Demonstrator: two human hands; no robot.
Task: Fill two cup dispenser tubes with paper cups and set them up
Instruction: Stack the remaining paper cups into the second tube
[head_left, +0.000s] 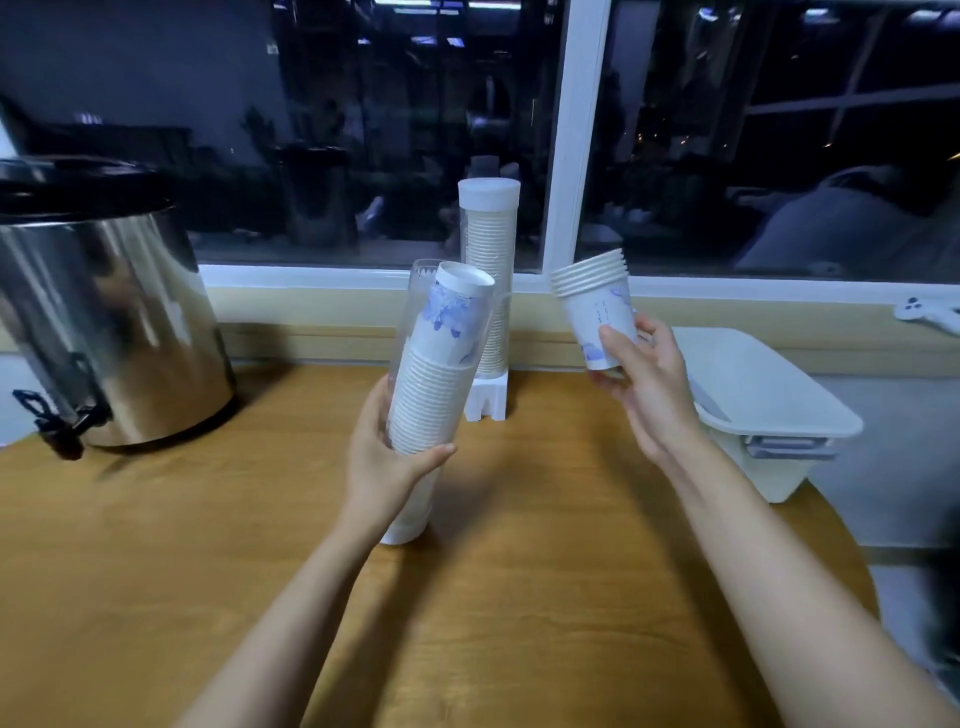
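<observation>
**A:** Where does it stand?

**B:** One dispenser tube (488, 244) is full and capped. It stands upright on its white base (485, 397) at the back of the bench (519, 597), by the window. The second, clear tube (415, 312) leans toward the window with its lower end resting on the bench. The left grip (387, 457) is clamped round its lower half, thumb across the front.

**A:** And the other hand?

**B:** The right grip (644, 384) is closed on the bottom of a short stack of paper cups (597, 296). It is held in the air just right of the tube's mouth, rims tilted up toward it.

**A:** How do I load them cleanly?

**B:** The cups already inside (426, 395) look to sit rims down. The top cup (460, 306) seems to lean against the wall. I'd straighten that one first, then turn the short stack so its rims face the tube mouth. Line it up with the tube's axis and slide it in without squeezing the paper. Keep the tube's foot planted so it can't skid. There's room near the mouth, though I can't tell if the whole stack fits.
</observation>
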